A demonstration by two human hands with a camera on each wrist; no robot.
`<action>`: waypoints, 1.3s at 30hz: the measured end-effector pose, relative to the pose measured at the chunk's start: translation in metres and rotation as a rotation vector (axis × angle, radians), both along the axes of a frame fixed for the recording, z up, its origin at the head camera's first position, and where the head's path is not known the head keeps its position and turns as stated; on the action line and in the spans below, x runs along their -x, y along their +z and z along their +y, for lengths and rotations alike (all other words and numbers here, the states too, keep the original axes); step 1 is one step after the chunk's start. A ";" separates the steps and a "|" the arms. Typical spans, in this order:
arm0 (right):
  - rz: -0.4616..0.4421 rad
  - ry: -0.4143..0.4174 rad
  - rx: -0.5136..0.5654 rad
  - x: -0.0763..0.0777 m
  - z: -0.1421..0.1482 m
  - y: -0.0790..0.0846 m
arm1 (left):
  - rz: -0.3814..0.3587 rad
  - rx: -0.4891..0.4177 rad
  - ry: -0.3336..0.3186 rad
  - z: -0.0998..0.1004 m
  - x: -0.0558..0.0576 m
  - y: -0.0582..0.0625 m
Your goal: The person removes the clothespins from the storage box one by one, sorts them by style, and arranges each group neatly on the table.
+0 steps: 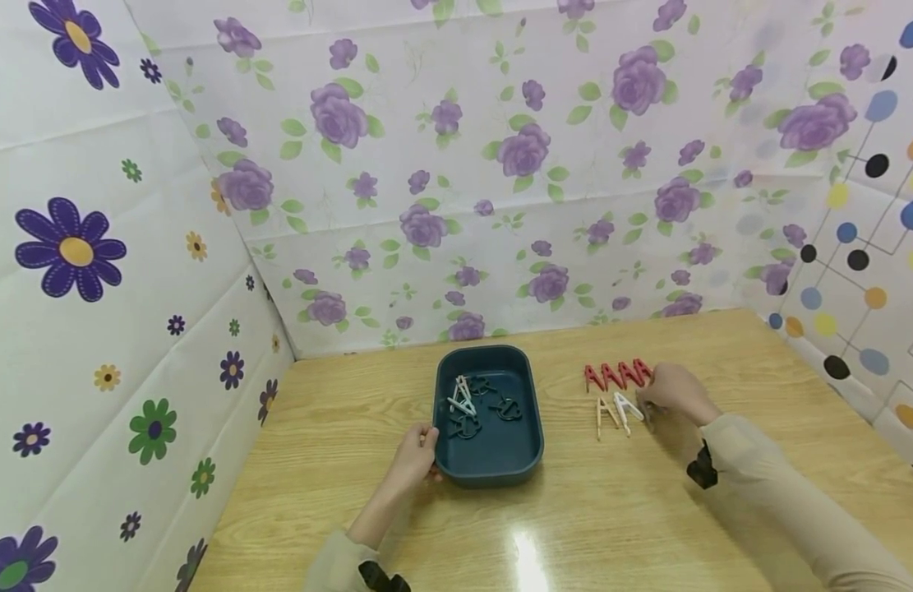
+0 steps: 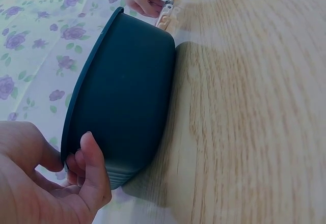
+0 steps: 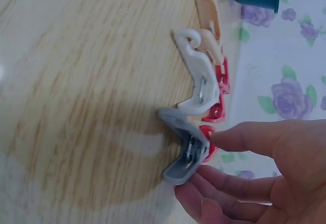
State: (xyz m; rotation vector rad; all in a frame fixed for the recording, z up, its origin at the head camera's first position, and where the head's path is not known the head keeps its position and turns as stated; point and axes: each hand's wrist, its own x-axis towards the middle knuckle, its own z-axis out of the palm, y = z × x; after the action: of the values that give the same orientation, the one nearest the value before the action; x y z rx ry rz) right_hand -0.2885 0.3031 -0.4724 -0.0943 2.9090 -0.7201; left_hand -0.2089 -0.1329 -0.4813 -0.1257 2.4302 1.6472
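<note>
My left hand (image 1: 417, 454) grips the near left rim of a dark teal plastic bin (image 2: 122, 81), thumb and fingers on either side of the edge. Inside the bin lie white clothespins (image 1: 462, 404) and several dark clips (image 1: 509, 409). My right hand (image 1: 676, 393) holds a grey clothespin (image 3: 186, 150) between thumb and fingers at the tabletop. Beside it stand a white clothespin (image 3: 201, 76) and a beige clothespin (image 1: 606, 418). Behind these runs a row of several red clothespins (image 1: 615, 376). The head view mostly hides the grey one behind my hand.
The wooden table (image 1: 338, 485) carries everything. Flowered cloth (image 1: 426, 197) hangs behind the table's back edge, with more patterned cloth on the left and right sides. The bin stands left of the clothespin rows, with bare wood between.
</note>
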 end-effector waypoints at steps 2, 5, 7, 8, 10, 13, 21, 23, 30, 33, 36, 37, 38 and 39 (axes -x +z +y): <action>0.002 -0.011 -0.013 -0.001 -0.002 0.003 | 0.001 0.000 0.000 0.000 -0.001 0.000; 0.017 -0.011 -0.014 -0.002 -0.007 0.008 | -0.001 -0.001 0.002 0.000 -0.001 0.002; 0.029 -0.002 -0.008 -0.003 -0.010 0.010 | 0.001 0.000 0.002 0.000 -0.001 0.002; 0.035 0.001 -0.002 -0.003 -0.012 0.011 | 0.005 -0.001 0.000 0.000 -0.001 0.002; 0.048 0.018 0.009 -0.003 -0.017 0.013 | 0.008 -0.005 0.000 0.000 -0.001 0.002; 0.066 0.041 0.016 -0.003 -0.025 0.015 | 0.012 -0.011 -0.006 0.000 -0.001 0.001; 0.058 0.067 0.028 -0.002 -0.043 0.021 | 0.007 -0.010 -0.007 0.000 -0.001 0.002; 0.069 0.073 0.025 -0.002 -0.048 0.022 | 0.005 -0.013 -0.005 -0.001 -0.001 0.002; 0.121 0.129 0.027 0.001 -0.063 0.028 | 0.015 -0.009 -0.005 0.000 -0.003 0.003; 0.123 0.148 0.038 0.003 -0.070 0.028 | 0.017 0.000 -0.010 0.000 -0.003 0.003; 0.133 0.171 0.054 0.003 -0.077 0.029 | 0.014 0.008 -0.010 0.000 -0.002 0.003; 0.131 0.175 0.061 0.004 -0.080 0.029 | 0.015 0.010 -0.009 0.000 -0.002 0.003; 0.130 0.180 0.064 0.004 -0.082 0.029 | 0.016 0.011 -0.009 0.000 -0.002 0.003; 0.137 0.191 0.066 0.003 -0.085 0.030 | 0.014 0.011 -0.008 0.000 -0.001 0.002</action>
State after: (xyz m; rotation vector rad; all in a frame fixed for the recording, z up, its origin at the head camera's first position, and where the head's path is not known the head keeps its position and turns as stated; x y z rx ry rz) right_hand -0.2919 0.2184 -0.4423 -0.4384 2.9487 -0.8058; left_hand -0.2075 -0.1331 -0.4790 -0.1064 2.4478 1.6369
